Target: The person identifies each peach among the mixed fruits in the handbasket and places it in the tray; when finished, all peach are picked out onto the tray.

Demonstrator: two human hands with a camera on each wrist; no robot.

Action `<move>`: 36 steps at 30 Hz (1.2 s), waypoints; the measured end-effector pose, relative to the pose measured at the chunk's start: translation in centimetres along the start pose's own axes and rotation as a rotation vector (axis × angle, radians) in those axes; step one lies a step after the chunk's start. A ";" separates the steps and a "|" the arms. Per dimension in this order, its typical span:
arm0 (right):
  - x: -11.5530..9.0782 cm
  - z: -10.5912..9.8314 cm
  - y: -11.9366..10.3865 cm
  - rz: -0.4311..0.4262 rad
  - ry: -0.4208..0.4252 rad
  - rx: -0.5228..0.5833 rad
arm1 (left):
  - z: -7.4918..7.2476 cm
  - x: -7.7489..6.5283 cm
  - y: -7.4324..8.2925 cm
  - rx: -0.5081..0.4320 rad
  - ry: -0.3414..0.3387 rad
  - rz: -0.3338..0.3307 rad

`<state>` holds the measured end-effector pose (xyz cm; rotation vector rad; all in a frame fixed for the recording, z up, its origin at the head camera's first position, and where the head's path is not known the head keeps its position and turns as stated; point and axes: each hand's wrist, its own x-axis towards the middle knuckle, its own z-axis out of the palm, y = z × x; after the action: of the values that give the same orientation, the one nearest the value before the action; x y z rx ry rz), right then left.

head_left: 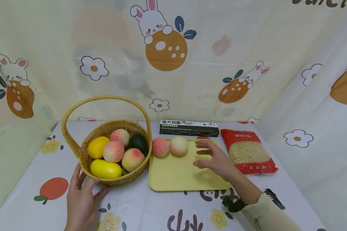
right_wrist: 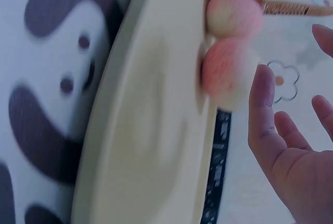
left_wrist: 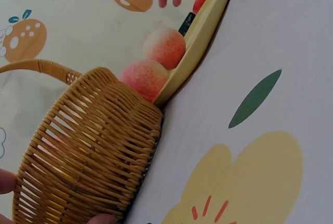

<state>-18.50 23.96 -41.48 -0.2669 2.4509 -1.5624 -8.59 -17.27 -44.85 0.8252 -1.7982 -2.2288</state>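
Note:
My left hand touches the lower left side of a wicker basket with spread fingers. In the left wrist view, only fingertips show against the basket's weave. Inside the basket lie a yellow lemon-like fruit, a long yellow fruit, several pink peaches and a dark avocado-like fruit. My right hand hovers over the right part of a yellow tray, fingers apart and holding nothing. Two peaches, a pink one and a paler one, sit side by side at the tray's back left.
Behind the tray stands a black pasta box. A red bag of noodles lies to the right of the tray. The basket's tall handle arches over the fruit. A patterned cloth covers the table, and a printed curtain hangs behind.

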 end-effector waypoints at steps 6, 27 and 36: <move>-0.9 1.5 -1.4 -0.092 -0.047 0.019 | 0.0 0.0 0.1 -0.003 -0.004 0.004; 0.0 7.2 -6.4 -0.257 -0.241 0.105 | 0.1 0.2 0.1 -0.006 -0.019 -0.012; 1.6 9.0 -8.8 -0.315 -0.261 -0.003 | 0.0 0.3 0.2 -0.006 -0.012 -0.025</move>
<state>-17.24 12.01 -37.31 -0.8368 2.2880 -1.5230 -8.84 -17.48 -44.77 0.8400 -1.7952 -2.2583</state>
